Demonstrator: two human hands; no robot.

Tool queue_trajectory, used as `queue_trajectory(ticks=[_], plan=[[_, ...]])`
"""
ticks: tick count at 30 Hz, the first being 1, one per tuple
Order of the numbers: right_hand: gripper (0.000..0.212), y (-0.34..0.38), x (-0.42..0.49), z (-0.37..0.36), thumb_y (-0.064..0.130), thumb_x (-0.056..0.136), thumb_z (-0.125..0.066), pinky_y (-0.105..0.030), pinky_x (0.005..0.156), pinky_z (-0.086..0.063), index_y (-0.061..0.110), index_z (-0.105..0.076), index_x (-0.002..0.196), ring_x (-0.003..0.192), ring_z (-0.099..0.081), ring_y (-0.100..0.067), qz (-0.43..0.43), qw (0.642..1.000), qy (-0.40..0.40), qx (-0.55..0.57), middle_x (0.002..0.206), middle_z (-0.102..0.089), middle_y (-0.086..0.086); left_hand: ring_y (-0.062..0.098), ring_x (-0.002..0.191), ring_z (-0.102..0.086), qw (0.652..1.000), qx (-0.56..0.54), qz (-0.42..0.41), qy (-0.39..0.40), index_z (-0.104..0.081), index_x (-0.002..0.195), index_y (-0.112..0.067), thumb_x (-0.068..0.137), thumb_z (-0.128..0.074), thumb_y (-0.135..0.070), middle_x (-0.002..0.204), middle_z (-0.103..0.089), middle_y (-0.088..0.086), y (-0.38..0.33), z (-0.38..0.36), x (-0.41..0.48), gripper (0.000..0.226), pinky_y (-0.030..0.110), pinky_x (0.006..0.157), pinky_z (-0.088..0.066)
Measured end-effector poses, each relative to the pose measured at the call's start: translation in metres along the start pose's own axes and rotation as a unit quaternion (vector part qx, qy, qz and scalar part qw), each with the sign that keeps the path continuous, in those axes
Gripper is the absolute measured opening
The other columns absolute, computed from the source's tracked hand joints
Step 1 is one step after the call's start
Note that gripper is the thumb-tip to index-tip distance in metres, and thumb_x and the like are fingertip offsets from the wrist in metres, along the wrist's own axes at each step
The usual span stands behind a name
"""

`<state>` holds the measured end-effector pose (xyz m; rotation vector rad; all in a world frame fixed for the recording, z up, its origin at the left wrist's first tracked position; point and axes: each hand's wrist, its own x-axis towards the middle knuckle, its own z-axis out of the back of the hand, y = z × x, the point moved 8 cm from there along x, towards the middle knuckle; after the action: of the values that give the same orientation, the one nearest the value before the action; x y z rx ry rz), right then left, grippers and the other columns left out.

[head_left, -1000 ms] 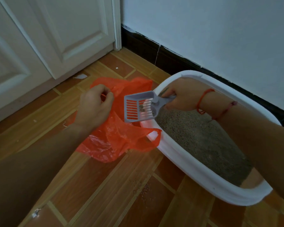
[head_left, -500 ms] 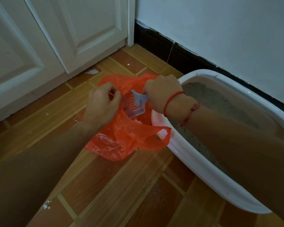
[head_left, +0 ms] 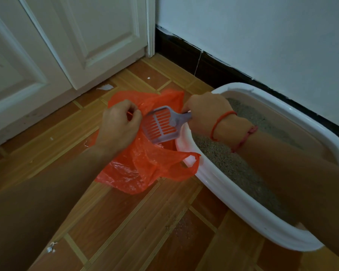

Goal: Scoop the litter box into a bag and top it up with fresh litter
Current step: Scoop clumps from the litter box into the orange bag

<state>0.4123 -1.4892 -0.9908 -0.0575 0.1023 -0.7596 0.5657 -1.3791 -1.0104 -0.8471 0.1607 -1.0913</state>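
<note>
Orange plastic bag point(head_left: 145, 169) on floor point(head_left: 125, 222), touching litter box point(head_left: 233, 200): thin, limp, probably slippery. Rim is the hold; left hand point(head_left: 115, 126) pinches it. Fingers of right hand point(head_left: 205, 112) wrap scoop point(head_left: 160, 126) handle, blade over bag mouth.

The bag point(head_left: 145, 169) is translucent orange-red and the scoop point(head_left: 160, 124) pale grey-lilac. The white litter box point(head_left: 243, 204) holds speckled grey litter point(head_left: 223, 159). The bracelets point(head_left: 221, 118) are red. The floor point(head_left: 125, 222) mixes reddish-brown and tan wood grain. The skirting point(head_left: 213, 69) is black.
</note>
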Motion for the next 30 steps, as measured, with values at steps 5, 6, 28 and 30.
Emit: queue_trajectory(ticks=[5,6,28,30], plan=[[0.028,-0.052,-0.021,0.000,0.030,0.091,-0.060,-0.034,0.087,-0.052,0.023,-0.068,0.117,0.088,-0.064,-0.019,-0.047,0.994,0.063,0.073,0.100,-0.069,-0.001,-0.002,0.069,-0.054,1.000,0.007,-0.001,0.004,-0.063,0.086,-0.015,0.095,-0.056,-0.017,0.079,-0.059,-0.010,-0.003,-0.001,0.001,0.012,0.002,0.060,-0.037],[0.030,-0.063,-0.028,0.003,0.031,0.092,-0.061,-0.032,0.092,-0.049,0.023,-0.067,0.119,0.095,-0.062,-0.018,-0.055,0.993,0.070,0.082,0.107,-0.068,0.000,-0.002,0.069,-0.054,1.000,0.009,-0.002,0.007,-0.062,0.086,-0.016,0.096,-0.056,-0.017,0.079,-0.058,-0.010,-0.005,-0.002,0.001,0.012,0.001,0.060,-0.036],[0.023,-0.267,-0.162,-0.109,0.032,0.073,-0.080,-0.027,0.070,-0.048,0.016,-0.071,0.089,0.073,-0.059,-0.013,-0.350,0.909,0.226,0.028,0.079,-0.065,-0.001,0.015,0.076,-0.059,0.999,0.008,-0.031,0.039,-0.067,0.090,-0.009,0.094,-0.058,-0.014,0.084,-0.064,-0.002,-0.026,-0.046,-0.003,0.011,0.028,0.072,-0.044],[0.021,-0.264,-0.161,-0.114,0.035,0.080,-0.075,-0.028,0.066,-0.050,0.015,-0.073,0.087,0.071,-0.062,-0.015,-0.345,0.913,0.212,0.045,0.077,-0.067,-0.002,0.016,0.076,-0.060,0.999,0.009,-0.031,0.038,-0.067,0.090,-0.009,0.093,-0.058,-0.014,0.084,-0.065,-0.001,-0.026,-0.048,-0.003,0.011,0.030,0.073,-0.046]])
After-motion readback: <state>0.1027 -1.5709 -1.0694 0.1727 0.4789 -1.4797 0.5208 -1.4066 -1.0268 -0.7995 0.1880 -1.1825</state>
